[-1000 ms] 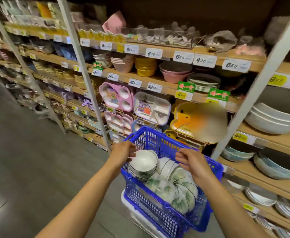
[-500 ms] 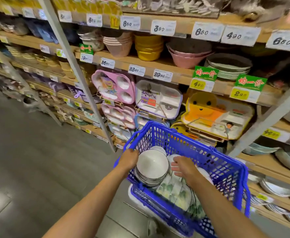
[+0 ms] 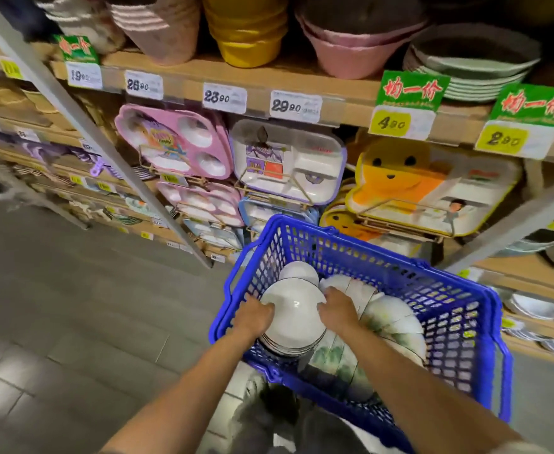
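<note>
A blue plastic basket point(image 3: 449, 309) sits low in front of me, holding crockery. At its left end stands a stack of white bowls point(image 3: 293, 317). My left hand point(image 3: 256, 314) grips the stack's left rim and my right hand point(image 3: 338, 309) grips its right rim, so both hands clasp the same stack inside the basket. To the right of the stack, a row of white bowls with green patterns point(image 3: 390, 322) lies on its side. A smaller white bowl point(image 3: 298, 271) shows behind the stack.
Wooden shelves point(image 3: 302, 83) with price tags rise right behind the basket, carrying pink, white and yellow children's divided trays point(image 3: 288, 165) and stacked bowls above. Slanted grey metal posts point(image 3: 82, 116) cross the shelving. Grey tiled floor point(image 3: 72, 322) lies to the left.
My view has dropped and moved closer to the basket. Both hands have gone down into it, from near its rim, and closed on the two sides of the white bowl stack.
</note>
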Available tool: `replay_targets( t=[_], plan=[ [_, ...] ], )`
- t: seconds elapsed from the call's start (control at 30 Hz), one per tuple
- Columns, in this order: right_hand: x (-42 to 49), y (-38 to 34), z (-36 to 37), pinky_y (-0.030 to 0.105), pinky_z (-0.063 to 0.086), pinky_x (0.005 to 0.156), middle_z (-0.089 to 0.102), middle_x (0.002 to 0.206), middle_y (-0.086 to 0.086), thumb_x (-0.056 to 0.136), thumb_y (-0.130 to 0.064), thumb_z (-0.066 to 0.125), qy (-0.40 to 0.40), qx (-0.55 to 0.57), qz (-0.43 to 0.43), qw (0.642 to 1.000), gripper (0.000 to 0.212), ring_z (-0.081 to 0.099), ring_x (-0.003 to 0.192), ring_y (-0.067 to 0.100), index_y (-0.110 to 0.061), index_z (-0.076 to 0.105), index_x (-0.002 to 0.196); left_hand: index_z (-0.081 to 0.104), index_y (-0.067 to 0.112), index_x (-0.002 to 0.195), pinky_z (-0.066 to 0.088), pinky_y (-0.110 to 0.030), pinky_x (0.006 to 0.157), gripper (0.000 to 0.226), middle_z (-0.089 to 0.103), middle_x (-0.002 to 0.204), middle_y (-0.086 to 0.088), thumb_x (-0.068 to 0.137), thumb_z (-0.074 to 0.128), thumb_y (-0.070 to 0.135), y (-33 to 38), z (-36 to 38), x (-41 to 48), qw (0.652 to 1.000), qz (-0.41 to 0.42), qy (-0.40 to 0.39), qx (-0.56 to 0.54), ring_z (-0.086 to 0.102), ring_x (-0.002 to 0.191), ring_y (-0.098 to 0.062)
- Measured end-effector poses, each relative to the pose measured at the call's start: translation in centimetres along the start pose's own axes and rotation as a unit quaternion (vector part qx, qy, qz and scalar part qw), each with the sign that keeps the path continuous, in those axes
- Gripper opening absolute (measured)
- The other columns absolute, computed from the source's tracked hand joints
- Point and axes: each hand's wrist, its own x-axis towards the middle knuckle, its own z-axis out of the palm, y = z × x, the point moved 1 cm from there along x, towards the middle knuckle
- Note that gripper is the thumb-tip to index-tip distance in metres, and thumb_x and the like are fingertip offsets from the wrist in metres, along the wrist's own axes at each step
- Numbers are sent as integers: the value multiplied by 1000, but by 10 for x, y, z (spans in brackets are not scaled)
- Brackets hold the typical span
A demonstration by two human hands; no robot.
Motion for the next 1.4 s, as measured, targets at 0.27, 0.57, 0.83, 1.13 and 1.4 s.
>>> replay_targets(
  t=[0.27,0.57,0.83,1.13,1.4],
  plan=[
    [-1,-8,11,34,44,98,58,132,11,93,-8,48,69,-71,37,994,44,55,120,28,-14,53,136,46,0,135,38,-27,96,50,50,138,-17,94,50,29,2,4,7,999,-22,-48,-11,47,126,-32],
    [-24,-14,-12,27,48,85,67,117,16,85,0,47,108,-9,66,992,39,61,108,31,-7,70,116,50,2,131,46,-34,91,45,58,126,-13,91,50,23,17,-16,5,988,12,-142,-64,56,113,-30],
    [-69,-25,-59,27,52,46,71,75,10,82,-3,59,157,164,92,970,18,68,58,23,-10,74,90,67,15,98,46,-32,74,23,67,98,-10,89,46,14,43,-65,-14,974,156,-148,-66,59,87,-24],
    [-149,-25,-125,24,53,41,54,63,12,82,4,61,225,378,100,892,19,59,46,19,-4,63,64,70,17,117,54,-29,89,28,71,111,5,91,60,13,90,-77,-71,911,298,-116,-261,65,103,-12],
    [-232,-2,-177,28,57,45,63,67,17,78,3,62,308,413,73,854,21,64,46,20,13,68,95,64,46,104,60,-35,77,33,67,106,15,92,48,19,133,-37,-142,853,336,-302,-264,60,102,-15]
  ],
)
